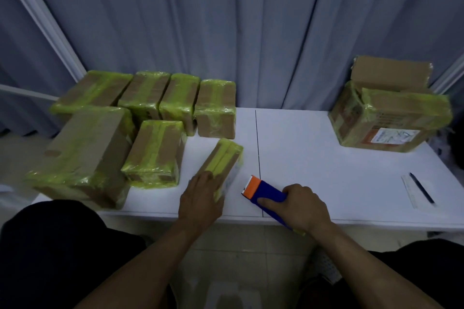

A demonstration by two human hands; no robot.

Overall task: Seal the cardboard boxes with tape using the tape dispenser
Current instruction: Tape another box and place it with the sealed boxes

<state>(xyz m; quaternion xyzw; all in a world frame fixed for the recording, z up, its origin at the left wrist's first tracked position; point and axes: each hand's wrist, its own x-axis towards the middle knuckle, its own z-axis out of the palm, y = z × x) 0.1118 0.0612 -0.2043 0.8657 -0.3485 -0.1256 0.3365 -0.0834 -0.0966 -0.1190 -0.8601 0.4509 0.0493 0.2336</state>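
Tape dispenser [266, 192], blue with an orange front, lies on the white table [326, 170] near its front edge, the right hand [298, 206] wrapped round its body. Just left of it, apart, lies the small taped box [222, 163], the left hand [200, 198] pressing on its near end with fingers stretched out. Best to pin that box firmly, set the orange edge on the seam and draw straight with even pressure

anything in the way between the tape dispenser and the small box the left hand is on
Nothing visible. Only bare table lies between the dispenser in the right hand and the small box under the left hand. The other boxes sit off to the left and far right.
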